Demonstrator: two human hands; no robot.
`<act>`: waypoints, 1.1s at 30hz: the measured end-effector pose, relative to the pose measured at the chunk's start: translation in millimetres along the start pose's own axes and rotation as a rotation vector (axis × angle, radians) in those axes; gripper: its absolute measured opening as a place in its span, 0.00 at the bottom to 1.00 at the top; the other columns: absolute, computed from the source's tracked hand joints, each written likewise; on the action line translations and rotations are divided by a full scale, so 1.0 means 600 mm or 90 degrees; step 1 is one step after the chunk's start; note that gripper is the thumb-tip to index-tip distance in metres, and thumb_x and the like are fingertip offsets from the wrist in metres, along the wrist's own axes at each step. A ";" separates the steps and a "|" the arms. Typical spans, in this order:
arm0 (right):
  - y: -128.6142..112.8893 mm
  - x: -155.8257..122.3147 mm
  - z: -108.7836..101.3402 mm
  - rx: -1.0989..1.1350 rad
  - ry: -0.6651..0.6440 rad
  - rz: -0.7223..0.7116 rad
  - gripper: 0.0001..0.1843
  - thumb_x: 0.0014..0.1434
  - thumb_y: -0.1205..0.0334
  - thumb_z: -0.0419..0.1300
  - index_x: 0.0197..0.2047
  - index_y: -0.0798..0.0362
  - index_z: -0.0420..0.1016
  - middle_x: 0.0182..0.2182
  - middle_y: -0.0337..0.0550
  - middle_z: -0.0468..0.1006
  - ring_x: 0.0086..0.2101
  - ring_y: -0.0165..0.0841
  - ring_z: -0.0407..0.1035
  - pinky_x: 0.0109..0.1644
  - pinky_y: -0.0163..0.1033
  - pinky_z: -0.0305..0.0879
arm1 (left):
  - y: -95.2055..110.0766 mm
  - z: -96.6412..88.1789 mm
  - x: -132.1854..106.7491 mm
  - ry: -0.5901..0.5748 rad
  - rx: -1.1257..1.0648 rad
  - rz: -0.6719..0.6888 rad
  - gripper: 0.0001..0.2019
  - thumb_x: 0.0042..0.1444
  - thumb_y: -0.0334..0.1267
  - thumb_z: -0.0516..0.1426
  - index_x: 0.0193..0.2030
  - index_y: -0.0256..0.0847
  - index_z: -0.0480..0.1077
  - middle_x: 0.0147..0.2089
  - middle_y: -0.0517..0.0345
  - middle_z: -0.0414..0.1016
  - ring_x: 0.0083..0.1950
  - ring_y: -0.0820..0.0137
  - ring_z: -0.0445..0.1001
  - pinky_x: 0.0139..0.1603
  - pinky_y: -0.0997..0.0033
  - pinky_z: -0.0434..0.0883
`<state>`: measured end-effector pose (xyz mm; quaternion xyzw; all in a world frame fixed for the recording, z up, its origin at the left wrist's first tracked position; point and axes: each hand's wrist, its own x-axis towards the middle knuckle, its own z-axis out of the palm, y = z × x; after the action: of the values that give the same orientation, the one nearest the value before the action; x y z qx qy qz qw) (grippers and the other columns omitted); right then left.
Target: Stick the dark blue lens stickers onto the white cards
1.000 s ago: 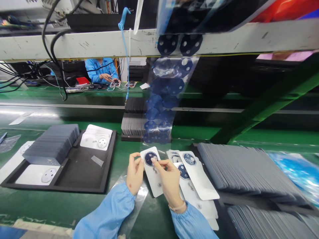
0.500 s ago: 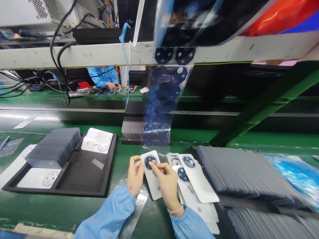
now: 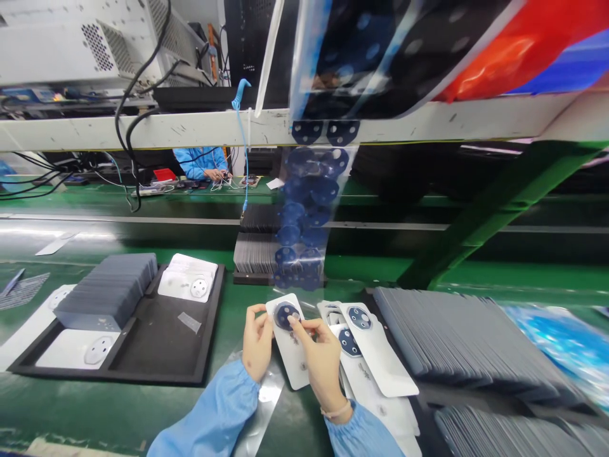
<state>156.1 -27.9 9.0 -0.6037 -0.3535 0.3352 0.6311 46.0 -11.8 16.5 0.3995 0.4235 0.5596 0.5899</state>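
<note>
A white phone back cover (image 3: 295, 360) is held tilted in front of me, with a dark round camera film (image 3: 285, 311) with holes at its top. My left hand (image 3: 257, 341) is closed on the cover's upper left edge, thumb and fingers pinching it. My right hand (image 3: 320, 355) is closed at the right side; its thumb presses the lower edge of the film and its other fingers curl by the cover's right edge. Just right of it lies a fanned pile of white back covers (image 3: 380, 362), several bearing the same dark film.
On the left stands a black tray (image 3: 157, 376) with a stack of grey covers (image 3: 107, 285) and some white ones. Another row of grey covers (image 3: 471, 336) is at the right. A clear strip of dark films (image 3: 304, 216) hangs from the white shelf beam (image 3: 190, 130). A co-worker's hands (image 3: 216, 174) show beyond.
The whole view has shifted slightly down as the head moved. My right thumb has slid a little from the middle of the film toward its lower right edge; my left grip is the same.
</note>
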 end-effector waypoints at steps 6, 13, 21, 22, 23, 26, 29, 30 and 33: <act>-0.002 0.000 0.001 -0.003 0.002 -0.011 0.20 0.43 0.45 0.71 0.23 0.53 0.74 0.21 0.38 0.72 0.26 0.33 0.63 0.32 0.38 0.61 | -0.001 -0.002 0.001 -0.004 -0.010 0.000 0.21 0.54 0.54 0.60 0.43 0.43 0.58 0.37 0.54 0.81 0.34 0.65 0.80 0.32 0.71 0.71; 0.002 0.001 -0.001 -0.031 0.008 -0.013 0.19 0.44 0.45 0.71 0.23 0.53 0.76 0.21 0.39 0.73 0.25 0.32 0.62 0.30 0.37 0.58 | -0.004 -0.002 -0.001 -0.015 0.008 0.000 0.21 0.55 0.54 0.60 0.43 0.44 0.57 0.37 0.55 0.81 0.32 0.67 0.79 0.29 0.73 0.68; 0.005 -0.001 -0.001 -0.016 -0.002 -0.001 0.19 0.44 0.46 0.70 0.25 0.53 0.76 0.23 0.40 0.74 0.27 0.34 0.65 0.32 0.39 0.60 | -0.002 -0.002 -0.001 -0.016 0.009 0.006 0.20 0.56 0.53 0.59 0.43 0.43 0.57 0.36 0.55 0.80 0.31 0.67 0.78 0.29 0.73 0.68; 0.004 -0.001 -0.001 -0.020 0.000 -0.002 0.19 0.45 0.46 0.70 0.24 0.53 0.76 0.23 0.40 0.74 0.27 0.34 0.65 0.32 0.39 0.61 | -0.002 -0.002 -0.001 -0.017 0.009 0.006 0.20 0.56 0.53 0.59 0.43 0.43 0.57 0.36 0.55 0.80 0.32 0.68 0.78 0.29 0.73 0.68; 0.004 -0.001 -0.001 -0.024 0.002 -0.004 0.19 0.45 0.46 0.70 0.25 0.53 0.76 0.23 0.40 0.74 0.28 0.34 0.66 0.32 0.39 0.61 | -0.002 -0.001 -0.002 -0.018 0.008 0.006 0.20 0.56 0.53 0.59 0.43 0.43 0.57 0.36 0.55 0.80 0.32 0.68 0.78 0.30 0.73 0.68; 0.005 -0.001 -0.001 -0.034 0.005 -0.003 0.18 0.45 0.46 0.70 0.25 0.53 0.77 0.23 0.40 0.75 0.28 0.34 0.66 0.33 0.39 0.61 | -0.002 -0.001 -0.003 -0.020 0.007 0.005 0.19 0.57 0.52 0.59 0.44 0.43 0.57 0.36 0.55 0.80 0.32 0.68 0.78 0.30 0.73 0.68; 0.007 0.000 -0.001 -0.037 0.003 0.002 0.18 0.44 0.46 0.71 0.25 0.53 0.77 0.24 0.40 0.75 0.28 0.34 0.66 0.34 0.39 0.60 | -0.002 -0.001 -0.003 -0.020 0.012 0.006 0.19 0.56 0.52 0.59 0.44 0.43 0.57 0.36 0.55 0.80 0.34 0.67 0.79 0.28 0.74 0.67; 0.007 0.000 -0.001 -0.037 0.003 0.002 0.19 0.44 0.46 0.71 0.25 0.53 0.76 0.24 0.41 0.75 0.28 0.34 0.66 0.34 0.39 0.60 | -0.001 -0.001 -0.003 -0.019 0.013 0.006 0.20 0.56 0.53 0.59 0.43 0.43 0.57 0.36 0.55 0.80 0.34 0.66 0.79 0.28 0.74 0.67; 0.008 0.000 0.000 -0.031 0.005 0.007 0.20 0.43 0.45 0.71 0.25 0.54 0.76 0.24 0.40 0.75 0.28 0.34 0.65 0.33 0.39 0.60 | 0.000 0.000 -0.004 -0.016 0.014 0.005 0.20 0.56 0.54 0.59 0.44 0.43 0.57 0.36 0.55 0.80 0.34 0.66 0.79 0.29 0.73 0.67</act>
<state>155.9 -27.7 4.0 -0.6220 -0.3562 0.3276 0.6155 46.1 -14.0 16.7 0.4150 0.4206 0.5518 0.5886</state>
